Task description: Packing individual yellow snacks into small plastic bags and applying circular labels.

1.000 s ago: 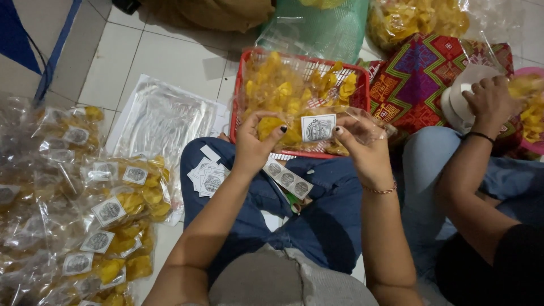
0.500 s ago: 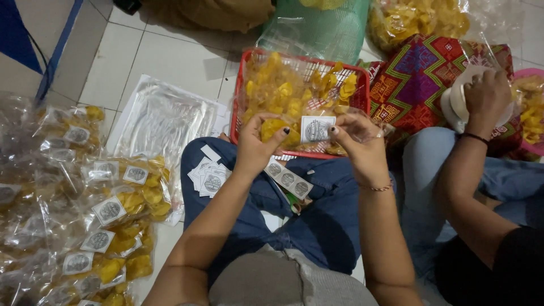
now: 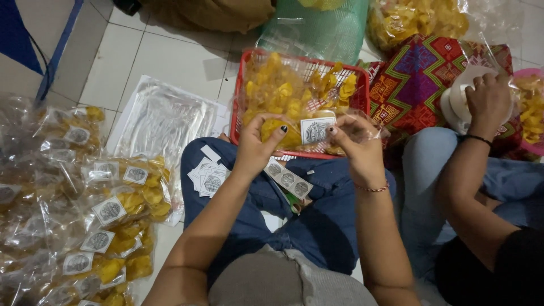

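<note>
Your left hand [image 3: 258, 148] and right hand [image 3: 356, 146] meet over the near rim of the red basket [image 3: 362, 99], both pinching a clear bag of yellow chips [image 3: 294, 127]; fingers of each hand are curled shut on the plastic, thumbs on top. A white label [image 3: 315, 129] with a round dark print sits inside the bag, just at 9 o'clock of your right fingertips. The basket, at 12 o'clock of your knees, is heaped with loose yellow chips [image 3: 283, 90]. On your lap, in blue jeans, lie a stack of cut labels [image 3: 208, 177] at 8 o'clock of the left hand and a strip of labels [image 3: 288, 179] between your forearms. At 9 o'clock, on the tiled floor [image 3: 164, 51], a pile of empty clear bags [image 3: 158, 116]; at 7 o'clock, filled, labelled bags [image 3: 113, 221] crowd together. At 3 o'clock, another person's hand [image 3: 487, 102] rests on a white roll [image 3: 456, 99], beside a patterned cloth [image 3: 419, 79].
</note>
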